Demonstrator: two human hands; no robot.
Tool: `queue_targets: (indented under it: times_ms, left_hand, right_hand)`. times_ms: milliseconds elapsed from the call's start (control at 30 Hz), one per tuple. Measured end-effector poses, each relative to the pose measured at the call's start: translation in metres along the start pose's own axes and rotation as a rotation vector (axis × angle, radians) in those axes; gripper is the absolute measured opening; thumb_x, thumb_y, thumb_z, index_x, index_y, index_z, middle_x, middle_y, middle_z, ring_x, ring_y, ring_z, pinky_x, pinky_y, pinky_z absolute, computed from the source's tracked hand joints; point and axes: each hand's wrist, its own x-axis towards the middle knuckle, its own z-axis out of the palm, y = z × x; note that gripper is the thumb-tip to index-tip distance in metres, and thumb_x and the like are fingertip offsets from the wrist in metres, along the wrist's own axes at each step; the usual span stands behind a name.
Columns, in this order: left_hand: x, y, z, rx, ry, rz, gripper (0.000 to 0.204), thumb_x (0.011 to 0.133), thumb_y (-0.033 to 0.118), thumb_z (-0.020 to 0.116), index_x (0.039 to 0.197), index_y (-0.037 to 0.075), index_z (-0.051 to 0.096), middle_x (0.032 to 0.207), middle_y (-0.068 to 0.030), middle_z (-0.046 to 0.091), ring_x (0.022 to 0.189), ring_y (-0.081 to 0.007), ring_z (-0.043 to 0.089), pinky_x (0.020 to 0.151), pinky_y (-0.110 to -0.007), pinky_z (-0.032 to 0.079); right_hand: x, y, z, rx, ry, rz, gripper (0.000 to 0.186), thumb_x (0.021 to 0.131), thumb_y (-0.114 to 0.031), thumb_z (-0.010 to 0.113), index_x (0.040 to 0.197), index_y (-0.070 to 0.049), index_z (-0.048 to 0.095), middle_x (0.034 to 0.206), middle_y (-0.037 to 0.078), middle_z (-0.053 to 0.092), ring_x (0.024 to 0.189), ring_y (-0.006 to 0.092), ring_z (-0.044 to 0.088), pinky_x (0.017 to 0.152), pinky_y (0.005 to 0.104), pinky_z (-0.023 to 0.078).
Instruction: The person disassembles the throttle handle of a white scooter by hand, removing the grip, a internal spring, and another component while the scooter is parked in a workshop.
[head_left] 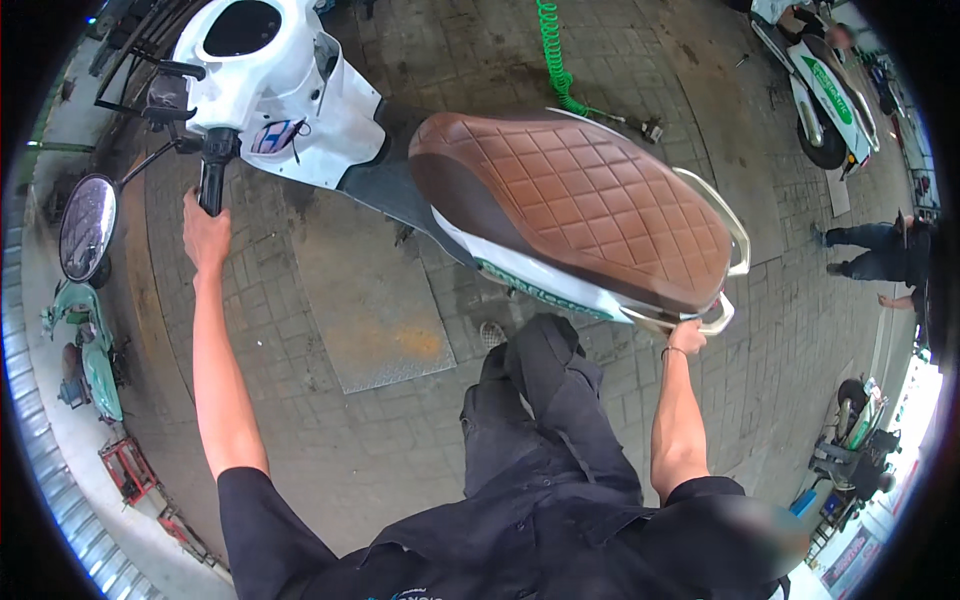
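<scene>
A white scooter (pixel 330 120) stands crosswise before me, with a brown quilted seat (pixel 570 200) and a round mirror (pixel 88 227) on a stalk at the left. My left hand (pixel 207 227) is closed around the black handlebar grip (pixel 211 180). At the rear, my right hand (pixel 686 336) holds the pale metal grab rail (pixel 738 230) just beside the seat's back end.
A green coiled hose (pixel 553 60) hangs behind the scooter. Metal plates (pixel 360 320) lie on the paving. Other scooters stand at left (pixel 90 360), top right (pixel 825 90) and lower right (pixel 850 420). People (pixel 870 245) are at the right and top right (pixel 805 20).
</scene>
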Motion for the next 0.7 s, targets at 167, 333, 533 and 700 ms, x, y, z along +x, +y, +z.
queue_targets:
  times_ms: [167, 333, 533, 700]
  left_hand:
    - [-0.008, 0.009, 0.002, 0.008, 0.01, -0.005, 0.059, 0.085, 0.015, 0.068, 0.142, 0.011, 0.055, 0.114, -0.0207, 0.072, 0.112, -0.0459, 0.068, 0.095, -0.055, 0.052]
    - [-0.013, 0.024, 0.019, -0.153, 0.007, 0.025, 0.055, 0.082, 0.01, 0.067, 0.136, 0.01, 0.057, 0.116, -0.0227, 0.071, 0.111, -0.0463, 0.068, 0.093, -0.054, 0.053]
    - [-0.026, 0.001, 0.017, -0.103, 0.075, -0.043, 0.061, 0.079, 0.005, 0.068, 0.139, 0.007, 0.055, 0.129, -0.0231, 0.061, 0.12, -0.0476, 0.059, 0.1, -0.055, 0.048]
    - [-0.012, 0.01, 0.019, -0.247, 0.151, 0.001, 0.07, 0.075, -0.001, 0.065, 0.143, 0.006, 0.052, 0.128, -0.0254, 0.056, 0.124, -0.0509, 0.052, 0.105, -0.058, 0.043]
  right_hand:
    - [0.001, -0.013, -0.001, 0.024, -0.095, -0.049, 0.074, 0.099, -0.047, 0.064, 0.119, 0.023, 0.055, 0.12, 0.045, 0.065, 0.116, 0.0564, 0.066, 0.103, 0.0576, 0.053]
    - [0.065, 0.034, 0.007, -0.181, -0.064, -0.179, 0.071, 0.102, -0.053, 0.056, 0.111, 0.017, 0.061, 0.113, 0.039, 0.069, 0.107, 0.0524, 0.07, 0.091, 0.0587, 0.057]
    - [-0.013, 0.03, 0.007, 0.808, -0.557, 0.364, 0.083, 0.097, -0.07, 0.06, 0.139, 0.001, 0.058, 0.125, 0.018, 0.071, 0.106, 0.0356, 0.072, 0.077, 0.0558, 0.061]
    - [-0.064, 0.004, 0.015, 0.933, -0.606, 0.667, 0.071, 0.095, -0.073, 0.055, 0.141, -0.018, 0.062, 0.139, 0.007, 0.067, 0.119, 0.0326, 0.068, 0.098, 0.0583, 0.057]
